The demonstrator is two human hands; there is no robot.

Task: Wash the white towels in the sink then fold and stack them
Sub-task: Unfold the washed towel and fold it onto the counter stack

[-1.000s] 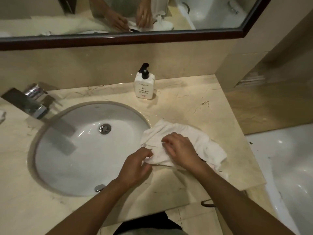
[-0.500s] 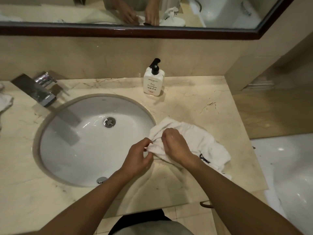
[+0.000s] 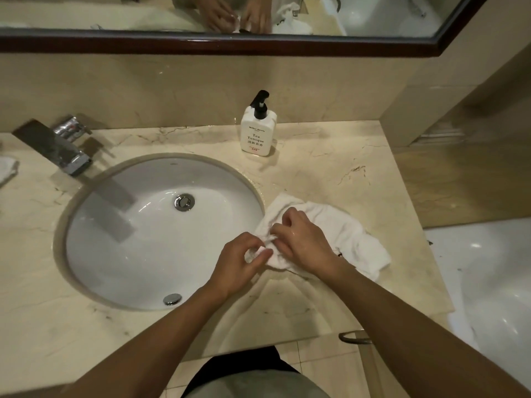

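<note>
The white towel [image 3: 339,234] lies crumpled and creased on the marble desk [image 3: 330,168], just right of the sink [image 3: 149,234] rim. The left hand [image 3: 238,259] pinches its near-left corner; the right hand [image 3: 301,242], touching it, curls its grip round bunched cloth, with loose folds trailing rightward.

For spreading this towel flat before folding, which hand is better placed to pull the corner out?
Left, probably. The left hand pinches the white towel at its near corner by the sink, while the right hand grips the bunched middle.
</note>
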